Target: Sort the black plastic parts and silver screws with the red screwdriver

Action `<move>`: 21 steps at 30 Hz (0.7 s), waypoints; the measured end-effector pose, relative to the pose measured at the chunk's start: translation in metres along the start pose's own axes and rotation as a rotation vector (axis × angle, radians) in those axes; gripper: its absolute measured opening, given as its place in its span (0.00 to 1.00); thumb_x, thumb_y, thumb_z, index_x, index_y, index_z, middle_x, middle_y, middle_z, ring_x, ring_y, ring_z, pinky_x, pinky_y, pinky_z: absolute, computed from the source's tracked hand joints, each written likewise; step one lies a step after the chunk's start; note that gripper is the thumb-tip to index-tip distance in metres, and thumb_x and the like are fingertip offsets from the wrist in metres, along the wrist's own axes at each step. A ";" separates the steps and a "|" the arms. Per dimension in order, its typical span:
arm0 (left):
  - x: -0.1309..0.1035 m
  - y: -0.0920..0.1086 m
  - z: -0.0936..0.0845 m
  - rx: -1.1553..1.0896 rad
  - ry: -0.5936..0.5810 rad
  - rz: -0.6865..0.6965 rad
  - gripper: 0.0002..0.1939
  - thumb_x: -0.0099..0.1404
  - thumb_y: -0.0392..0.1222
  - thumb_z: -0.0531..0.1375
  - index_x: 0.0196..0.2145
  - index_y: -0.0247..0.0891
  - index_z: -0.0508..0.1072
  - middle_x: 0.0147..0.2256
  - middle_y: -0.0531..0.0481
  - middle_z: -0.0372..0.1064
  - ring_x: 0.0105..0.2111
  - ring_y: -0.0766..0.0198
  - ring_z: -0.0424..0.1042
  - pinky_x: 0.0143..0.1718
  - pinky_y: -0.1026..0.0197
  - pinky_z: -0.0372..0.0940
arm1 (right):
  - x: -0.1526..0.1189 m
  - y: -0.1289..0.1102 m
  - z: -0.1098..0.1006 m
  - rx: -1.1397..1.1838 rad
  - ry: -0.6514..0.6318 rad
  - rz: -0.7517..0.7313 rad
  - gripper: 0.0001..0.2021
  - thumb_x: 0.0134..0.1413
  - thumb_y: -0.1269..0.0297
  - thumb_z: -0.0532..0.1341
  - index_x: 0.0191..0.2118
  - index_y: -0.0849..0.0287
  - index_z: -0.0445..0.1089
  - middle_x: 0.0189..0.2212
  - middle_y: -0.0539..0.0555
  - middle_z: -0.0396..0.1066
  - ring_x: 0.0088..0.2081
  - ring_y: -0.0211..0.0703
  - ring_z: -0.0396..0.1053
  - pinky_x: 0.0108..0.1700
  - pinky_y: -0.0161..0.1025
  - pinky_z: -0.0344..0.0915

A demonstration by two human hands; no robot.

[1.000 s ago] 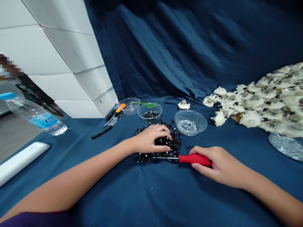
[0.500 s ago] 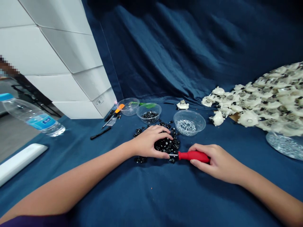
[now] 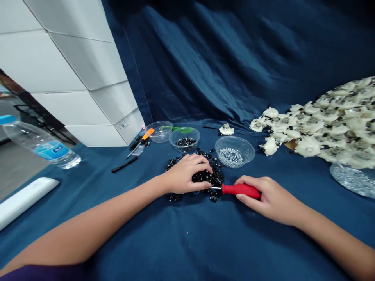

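Observation:
My left hand [image 3: 187, 173] rests over a pile of small black parts [image 3: 208, 173], with its thumb and fingers apart and curved around some of them. No part is visibly gripped there, though the fingertips partly cover the pile. Wrapped around the red handle of a screwdriver [image 3: 241, 190] is my right hand [image 3: 271, 197]. The screwdriver lies nearly level, its metal shaft pointing left at my left thumb. Its tip is at or behind the thumb, so I cannot tell whether they touch.
Behind the pile stand a clear bowl of black parts [image 3: 184, 140] and a clear bowl of silver screws [image 3: 234, 152]. Cream-coloured housings [image 3: 310, 125] are heaped at right. A water bottle [image 3: 43, 144], white boxes [image 3: 96, 105] and an orange-handled tool [image 3: 148, 134] are at left.
The screwdriver and my right hand have shifted very slightly right and up. My left thumb has risen a little; my left hand stays over the pile.

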State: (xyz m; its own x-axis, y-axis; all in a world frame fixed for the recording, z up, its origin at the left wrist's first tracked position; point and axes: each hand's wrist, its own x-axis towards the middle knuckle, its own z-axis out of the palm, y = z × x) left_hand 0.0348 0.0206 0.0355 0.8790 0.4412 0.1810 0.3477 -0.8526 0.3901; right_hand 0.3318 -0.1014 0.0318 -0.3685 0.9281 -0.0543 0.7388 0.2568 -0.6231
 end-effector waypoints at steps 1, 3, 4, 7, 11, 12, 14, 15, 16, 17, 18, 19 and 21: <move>0.000 0.000 0.000 0.001 -0.001 -0.001 0.18 0.73 0.59 0.64 0.55 0.51 0.76 0.58 0.47 0.74 0.59 0.47 0.69 0.61 0.46 0.59 | 0.000 0.000 0.000 -0.001 0.007 0.002 0.07 0.71 0.58 0.61 0.47 0.50 0.75 0.29 0.47 0.75 0.29 0.42 0.69 0.34 0.40 0.60; 0.000 0.001 -0.001 0.000 0.000 -0.004 0.18 0.74 0.58 0.63 0.55 0.50 0.76 0.57 0.46 0.74 0.59 0.47 0.69 0.61 0.45 0.59 | 0.000 0.000 0.000 -0.003 0.024 0.003 0.07 0.72 0.57 0.60 0.47 0.50 0.75 0.30 0.47 0.76 0.29 0.43 0.69 0.34 0.40 0.60; 0.000 0.001 -0.001 0.000 0.001 -0.005 0.18 0.74 0.58 0.63 0.55 0.49 0.76 0.57 0.46 0.74 0.59 0.47 0.69 0.61 0.45 0.59 | 0.000 0.000 0.001 -0.003 0.029 0.003 0.08 0.72 0.57 0.60 0.48 0.51 0.75 0.30 0.48 0.76 0.29 0.43 0.70 0.35 0.40 0.60; 0.000 0.002 -0.001 0.000 0.004 -0.009 0.17 0.74 0.57 0.63 0.54 0.49 0.76 0.57 0.47 0.74 0.59 0.47 0.69 0.61 0.46 0.60 | -0.001 -0.002 0.002 -0.009 0.034 0.006 0.08 0.72 0.56 0.60 0.48 0.50 0.75 0.30 0.47 0.75 0.29 0.43 0.69 0.34 0.40 0.59; 0.001 0.003 0.001 0.007 0.015 -0.014 0.16 0.74 0.56 0.62 0.54 0.49 0.77 0.56 0.46 0.74 0.59 0.47 0.70 0.61 0.46 0.59 | -0.001 -0.005 0.006 -0.024 0.052 0.003 0.09 0.73 0.56 0.59 0.49 0.50 0.74 0.30 0.47 0.74 0.29 0.43 0.68 0.35 0.40 0.59; 0.001 0.003 0.001 0.009 0.019 -0.016 0.15 0.75 0.56 0.62 0.53 0.48 0.76 0.56 0.46 0.74 0.58 0.47 0.70 0.61 0.46 0.59 | -0.001 -0.006 0.007 -0.027 0.059 0.000 0.09 0.73 0.56 0.59 0.49 0.50 0.74 0.30 0.46 0.74 0.29 0.43 0.68 0.35 0.40 0.59; 0.001 0.003 0.002 0.015 0.028 -0.020 0.15 0.75 0.55 0.61 0.53 0.48 0.76 0.55 0.47 0.74 0.58 0.48 0.70 0.60 0.47 0.59 | -0.001 -0.005 0.010 -0.031 0.070 -0.002 0.09 0.73 0.56 0.59 0.49 0.49 0.74 0.30 0.46 0.74 0.29 0.43 0.68 0.34 0.40 0.59; 0.001 0.003 0.003 0.019 0.032 -0.021 0.15 0.76 0.55 0.61 0.53 0.47 0.76 0.55 0.47 0.74 0.57 0.49 0.70 0.60 0.47 0.59 | -0.001 -0.005 0.011 -0.032 0.075 -0.004 0.09 0.73 0.55 0.59 0.49 0.49 0.74 0.30 0.46 0.74 0.29 0.43 0.69 0.34 0.40 0.59; 0.001 0.003 0.003 0.021 0.035 -0.022 0.14 0.76 0.55 0.61 0.52 0.47 0.76 0.55 0.47 0.74 0.57 0.49 0.70 0.60 0.48 0.59 | -0.001 -0.004 0.011 -0.033 0.081 -0.003 0.09 0.73 0.55 0.59 0.49 0.49 0.74 0.30 0.46 0.74 0.28 0.43 0.69 0.34 0.40 0.59; 0.001 0.003 0.003 0.024 0.037 -0.023 0.14 0.76 0.55 0.60 0.52 0.47 0.76 0.55 0.47 0.74 0.57 0.50 0.71 0.59 0.48 0.59 | -0.001 -0.004 0.012 -0.035 0.086 -0.002 0.09 0.73 0.55 0.59 0.49 0.49 0.74 0.30 0.46 0.74 0.28 0.43 0.69 0.34 0.40 0.59; 0.001 0.003 0.003 0.026 0.040 -0.026 0.14 0.77 0.56 0.60 0.52 0.47 0.76 0.54 0.47 0.75 0.56 0.50 0.71 0.59 0.48 0.59 | -0.002 -0.004 0.012 -0.036 0.093 -0.001 0.09 0.73 0.54 0.59 0.49 0.49 0.74 0.30 0.47 0.74 0.28 0.43 0.69 0.34 0.41 0.59; 0.001 0.003 0.003 0.027 0.043 -0.029 0.14 0.77 0.56 0.59 0.51 0.47 0.76 0.54 0.47 0.75 0.56 0.50 0.71 0.58 0.48 0.59 | -0.002 -0.005 0.012 -0.039 0.100 0.000 0.10 0.73 0.54 0.59 0.49 0.49 0.74 0.30 0.47 0.75 0.28 0.43 0.69 0.34 0.41 0.59; 0.002 0.003 0.002 0.026 0.048 -0.036 0.14 0.78 0.55 0.58 0.51 0.47 0.76 0.53 0.47 0.75 0.55 0.51 0.72 0.58 0.49 0.59 | -0.003 -0.006 0.013 -0.050 0.120 0.000 0.10 0.73 0.54 0.59 0.49 0.49 0.74 0.30 0.47 0.75 0.28 0.43 0.69 0.34 0.41 0.60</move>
State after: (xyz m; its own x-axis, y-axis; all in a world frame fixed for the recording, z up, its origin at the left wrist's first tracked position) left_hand 0.0381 0.0178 0.0349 0.8491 0.4844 0.2106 0.3879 -0.8425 0.3738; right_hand 0.3210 -0.1090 0.0260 -0.3002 0.9530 0.0416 0.7672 0.2671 -0.5832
